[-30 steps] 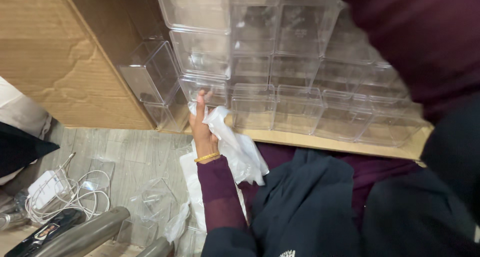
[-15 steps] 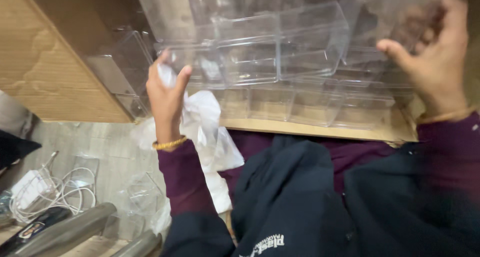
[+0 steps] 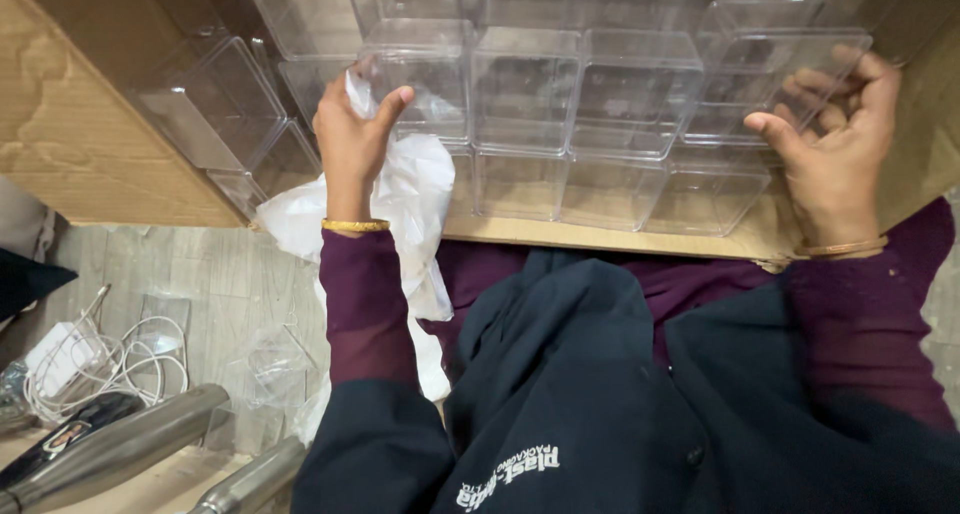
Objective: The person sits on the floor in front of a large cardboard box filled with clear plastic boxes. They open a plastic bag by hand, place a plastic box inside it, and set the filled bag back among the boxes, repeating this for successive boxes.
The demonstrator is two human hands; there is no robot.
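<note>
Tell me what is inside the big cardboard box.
The cardboard box holds rows of clear plastic boxes, all looking empty. The left hand and white cloth cover some; lower layers are hidden.
</note>
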